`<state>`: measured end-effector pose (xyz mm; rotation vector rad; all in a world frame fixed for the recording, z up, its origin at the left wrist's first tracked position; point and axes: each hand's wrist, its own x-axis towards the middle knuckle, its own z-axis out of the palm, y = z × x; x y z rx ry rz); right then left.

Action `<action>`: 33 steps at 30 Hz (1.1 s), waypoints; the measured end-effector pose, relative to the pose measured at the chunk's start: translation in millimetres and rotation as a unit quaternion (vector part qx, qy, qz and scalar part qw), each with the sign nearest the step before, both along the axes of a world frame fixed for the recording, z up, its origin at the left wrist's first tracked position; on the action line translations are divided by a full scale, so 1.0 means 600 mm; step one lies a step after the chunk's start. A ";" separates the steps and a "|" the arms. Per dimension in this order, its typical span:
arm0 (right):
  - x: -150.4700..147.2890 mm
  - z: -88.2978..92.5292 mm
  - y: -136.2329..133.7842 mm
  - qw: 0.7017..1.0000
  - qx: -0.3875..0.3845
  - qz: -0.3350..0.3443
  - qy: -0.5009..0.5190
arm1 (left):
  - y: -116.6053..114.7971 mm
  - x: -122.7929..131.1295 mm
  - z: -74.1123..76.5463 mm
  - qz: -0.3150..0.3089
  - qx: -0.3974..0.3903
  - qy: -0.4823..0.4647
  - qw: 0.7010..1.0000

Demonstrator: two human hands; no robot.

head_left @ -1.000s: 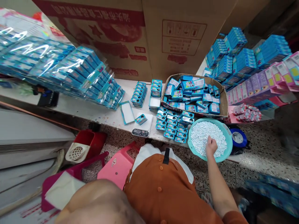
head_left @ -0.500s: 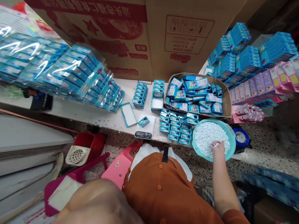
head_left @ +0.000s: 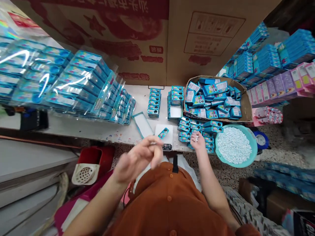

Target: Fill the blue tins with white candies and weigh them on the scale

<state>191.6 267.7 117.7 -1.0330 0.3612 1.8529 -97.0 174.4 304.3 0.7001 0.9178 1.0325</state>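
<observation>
My right hand (head_left: pixel 198 141) is closed around some small white candies (head_left: pixel 196 137), over the rows of small blue boxes (head_left: pixel 184 133) at the table's front edge. To its right stands a turquoise basin (head_left: pixel 253 155) full of white candies (head_left: pixel 233 146). My left hand (head_left: pixel 141 156), slightly blurred, is in the air in front of the white scale (head_left: pixel 160 130), its fingers apart and loosely bent, with nothing seen in them. One small blue box with a round dark hole (head_left: pixel 163 132) lies tilted on the scale.
A shallow blue tray (head_left: pixel 142 125) lies left of the scale. Behind are a stack of blue boxes (head_left: pixel 154 103), a partly filled tray (head_left: pixel 175 111) and a carton (head_left: pixel 247 113) of loose boxes. Plastic-wrapped packs (head_left: pixel 81 82) stand left; a large cardboard box (head_left: pixel 182 72) rises behind.
My right hand has left the basin and moved left with candies in it. My left hand has come up from the lower left toward the scale. The view has shifted slightly.
</observation>
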 end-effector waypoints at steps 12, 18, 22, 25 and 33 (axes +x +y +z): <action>-0.254 -0.063 0.051 0.985 0.034 -0.033 -0.165 | -0.057 -0.099 -0.327 0.101 -0.203 0.296 0.928; -0.293 -0.068 0.048 0.947 0.086 -0.035 -0.306 | -0.092 -0.114 -0.342 0.064 -0.209 0.306 0.926; -0.306 -0.065 0.040 0.917 0.116 -0.027 -0.381 | -0.095 -0.126 -0.346 0.068 -0.205 0.309 0.926; -0.312 -0.066 0.035 0.905 0.124 -0.026 -0.407 | -0.096 -0.133 -0.348 0.067 -0.196 0.316 0.926; -0.320 -0.070 0.032 0.902 0.137 -0.044 -0.406 | -0.103 -0.145 -0.360 0.051 -0.173 0.318 0.931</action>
